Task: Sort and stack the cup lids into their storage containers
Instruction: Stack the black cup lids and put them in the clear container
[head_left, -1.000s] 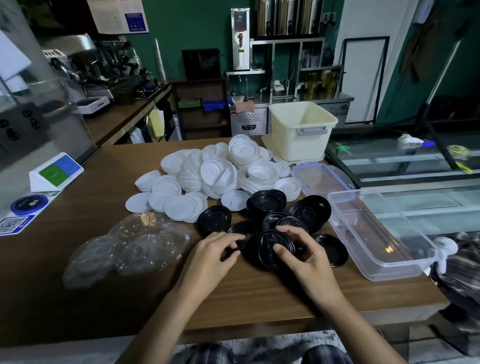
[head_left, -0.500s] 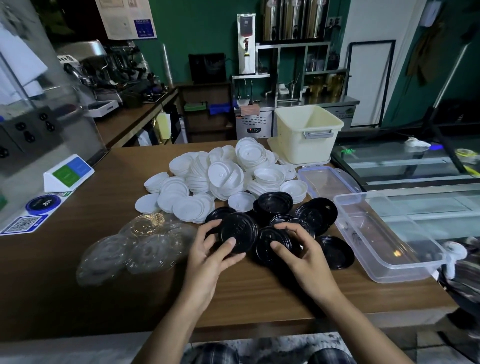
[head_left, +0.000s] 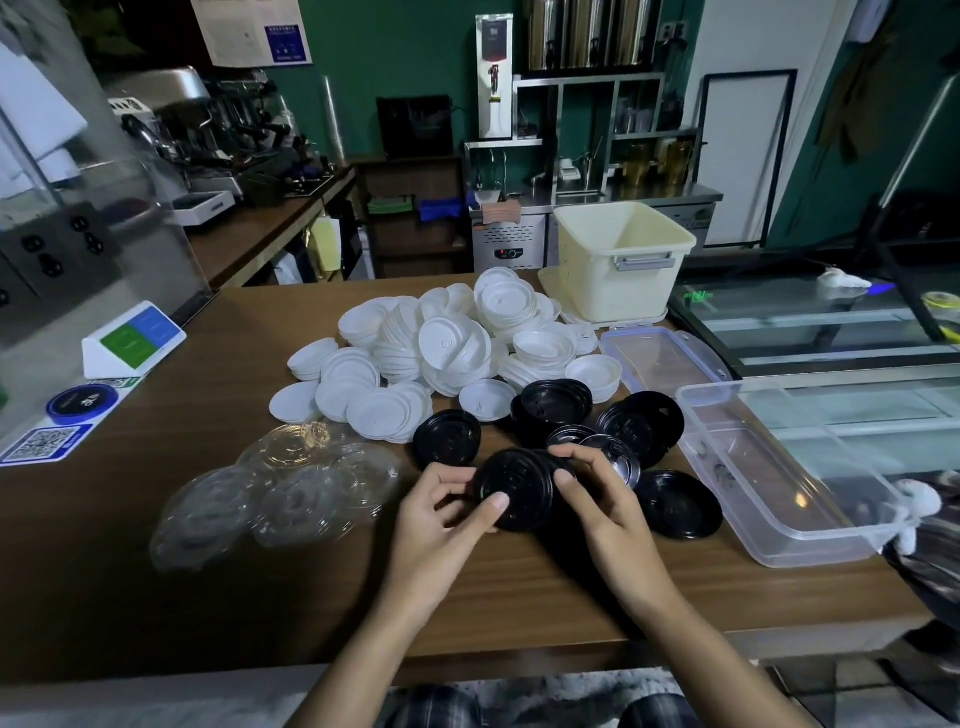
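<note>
At the near edge of the brown wooden counter (head_left: 156, 597), both hands meet on a small stack of round black plastic cup lids (head_left: 511, 491). The left hand (head_left: 441, 514) pinches its near rim, thumb on top. The right hand (head_left: 608, 509) curls round the other side, so the stack is grasped from 2 sides, low over the wood; I cannot tell if it touches.

More loose black lids (head_left: 639, 426) lie just behind it. To the left sprawl the clear domed plastic lids (head_left: 275, 493); to the right the clear rectangular plastic container (head_left: 779, 535) looks empty.

Farther back sit the heap of white plastic lids (head_left: 447, 348), a clear clip-on container cover (head_left: 660, 358) and a cream plastic tub (head_left: 618, 260), which shows nothing inside.

I'd judge the 3 colours roughly grouped, stacking barely begun, and nothing stored yet.
</note>
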